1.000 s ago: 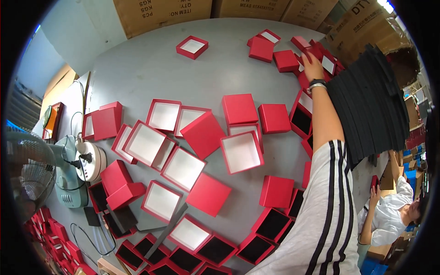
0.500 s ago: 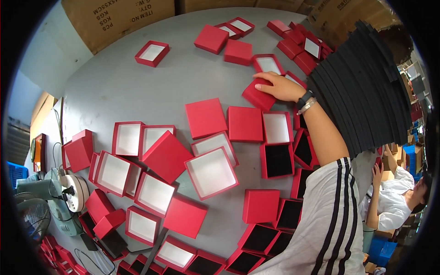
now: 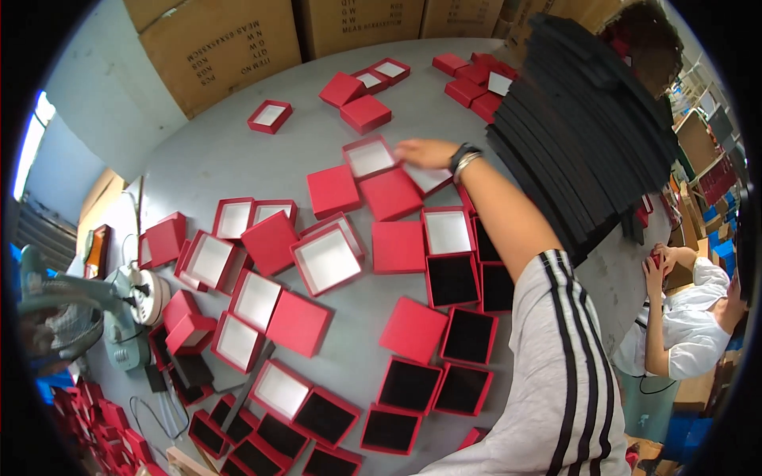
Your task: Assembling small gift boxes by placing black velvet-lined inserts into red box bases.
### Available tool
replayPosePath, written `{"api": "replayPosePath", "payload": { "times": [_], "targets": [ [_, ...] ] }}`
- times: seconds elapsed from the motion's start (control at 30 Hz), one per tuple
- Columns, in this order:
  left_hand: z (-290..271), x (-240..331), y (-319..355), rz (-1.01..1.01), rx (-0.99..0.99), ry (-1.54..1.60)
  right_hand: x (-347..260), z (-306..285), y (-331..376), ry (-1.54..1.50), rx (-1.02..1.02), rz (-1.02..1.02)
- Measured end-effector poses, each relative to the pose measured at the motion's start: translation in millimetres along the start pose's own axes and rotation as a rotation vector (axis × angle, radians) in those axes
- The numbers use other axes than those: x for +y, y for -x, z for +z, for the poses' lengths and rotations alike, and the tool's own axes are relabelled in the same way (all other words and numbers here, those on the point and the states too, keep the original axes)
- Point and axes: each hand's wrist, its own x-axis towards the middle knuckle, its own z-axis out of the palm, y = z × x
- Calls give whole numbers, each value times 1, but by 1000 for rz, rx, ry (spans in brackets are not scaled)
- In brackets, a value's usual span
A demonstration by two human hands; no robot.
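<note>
My right hand [image 3: 426, 153] is over the upper middle of the grey table, with its fingertips at the right rim of an open, white-lined red box [image 3: 371, 159]. Hand and box are both smeared by motion; the fingers look closed on that rim, and the thumb is hidden. Just below lies a red square box piece [image 3: 390, 194], face up. Another red piece [image 3: 333, 191] sits to its left. Partly under my hand and wrist is a second white-lined box piece [image 3: 432, 179]. My left hand is out of view.
A tall stack of black foam sheets [image 3: 579, 127] stands right of my arm. Black-lined red boxes [image 3: 409, 385] and white-lined ones [image 3: 327, 260] spread across the table [image 3: 198, 166]. Cartons [image 3: 222, 59] line the far edge. A co-worker [image 3: 675, 317] sits at the right.
My right hand has moved left off the red square piece, and a white-lined box has shifted left with it. The view has also shifted, showing more of the cartons.
</note>
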Motion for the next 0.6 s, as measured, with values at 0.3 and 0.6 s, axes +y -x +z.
{"api": "replayPosePath", "payload": {
  "times": [0.3, 0.6],
  "targets": [
    [-38, 9, 200, -231, 129, 29, -97, 67, 65, 40, -48, -109],
    [-52, 27, 203, -295, 244, 260, -84, 82, 109, 325, 51, -140]
  ]
}}
